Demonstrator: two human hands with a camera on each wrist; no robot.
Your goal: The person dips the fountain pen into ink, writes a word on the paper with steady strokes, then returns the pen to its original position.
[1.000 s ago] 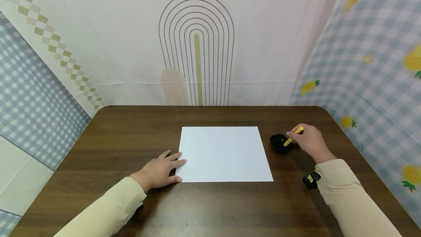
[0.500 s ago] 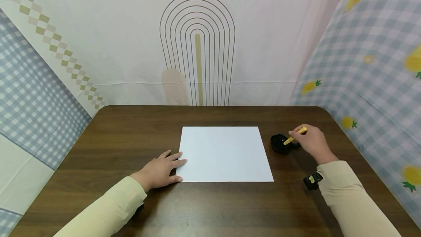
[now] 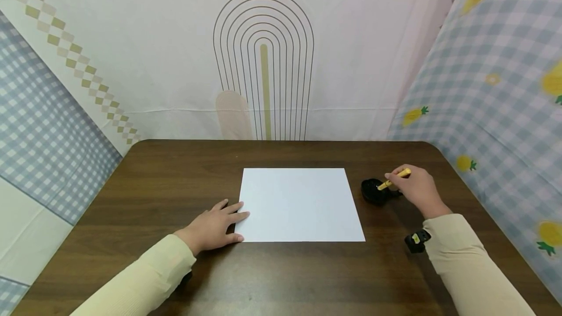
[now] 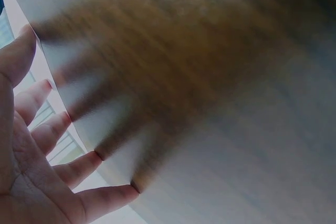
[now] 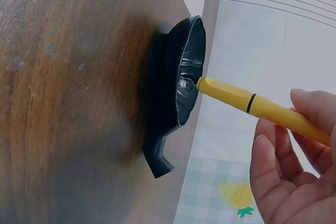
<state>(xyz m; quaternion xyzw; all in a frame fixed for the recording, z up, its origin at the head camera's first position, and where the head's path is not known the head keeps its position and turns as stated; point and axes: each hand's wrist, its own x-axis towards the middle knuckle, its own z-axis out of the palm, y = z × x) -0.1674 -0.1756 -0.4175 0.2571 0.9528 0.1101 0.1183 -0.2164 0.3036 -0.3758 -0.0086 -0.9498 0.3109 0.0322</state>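
A sheet of white paper (image 3: pixel 303 204) lies on the brown table. Spread fingers of my left hand (image 3: pixel 215 228) rest on its left edge, and the left wrist view shows that hand (image 4: pixel 37 177) with fingertips down on the surface. At the right, my right hand (image 3: pixel 417 187) pinches a yellow pen (image 3: pixel 397 178) between thumb and fingers. The right wrist view shows the pen (image 5: pixel 273 111) with a black band, its end right at the opening of a small black dish (image 5: pixel 191 72). A short bent handle sticks out from the dish.
The dark wood-grain table (image 3: pixel 285 277) has rounded far corners. Behind it hangs a white cloth (image 3: pixel 351 52) with printed arches. Blue checked cloth (image 3: pixel 496 126) with pineapples borders the right side, and more checked cloth (image 3: pixel 52 121) hangs at the left.
The pen now leans over further, and its lower end has risen slightly inside or over the black dish. The right hand shifted a little to the right; the left hand stayed on the paper.
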